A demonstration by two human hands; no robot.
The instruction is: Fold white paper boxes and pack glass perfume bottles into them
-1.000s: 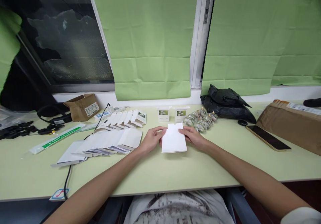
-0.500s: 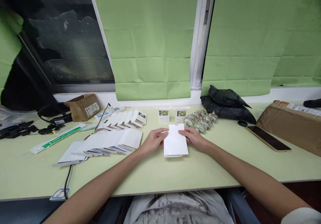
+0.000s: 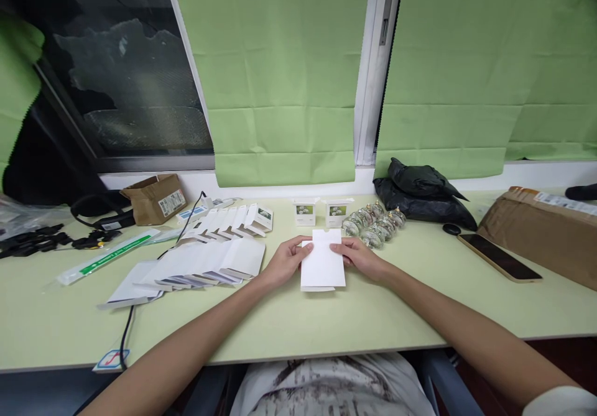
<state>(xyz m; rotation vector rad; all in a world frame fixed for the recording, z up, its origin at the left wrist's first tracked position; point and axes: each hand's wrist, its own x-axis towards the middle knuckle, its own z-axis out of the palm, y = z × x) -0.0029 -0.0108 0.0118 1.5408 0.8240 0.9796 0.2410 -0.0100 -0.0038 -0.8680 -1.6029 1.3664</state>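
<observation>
Centrally, we are pinching one flat white carton blank point(image 3: 323, 265) between left hand point(image 3: 285, 260) and right hand point(image 3: 358, 256), fingers closed on its side edges, low over the desk point(image 3: 326, 323). Two assembled boxes point(image 3: 319, 211) are standing behind; fanned flat blanks point(image 3: 196, 265) and glass bottles point(image 3: 373, 224) are waiting, so we are judging most left.

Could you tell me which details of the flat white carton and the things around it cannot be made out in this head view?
- Flat white carton: underside hidden; upper corners covered by left hand and right hand.
- Small boxes: print too small.
- Glass bottles: contents unclear, too small.
- Brown parcel: cut off by right edge.
</observation>
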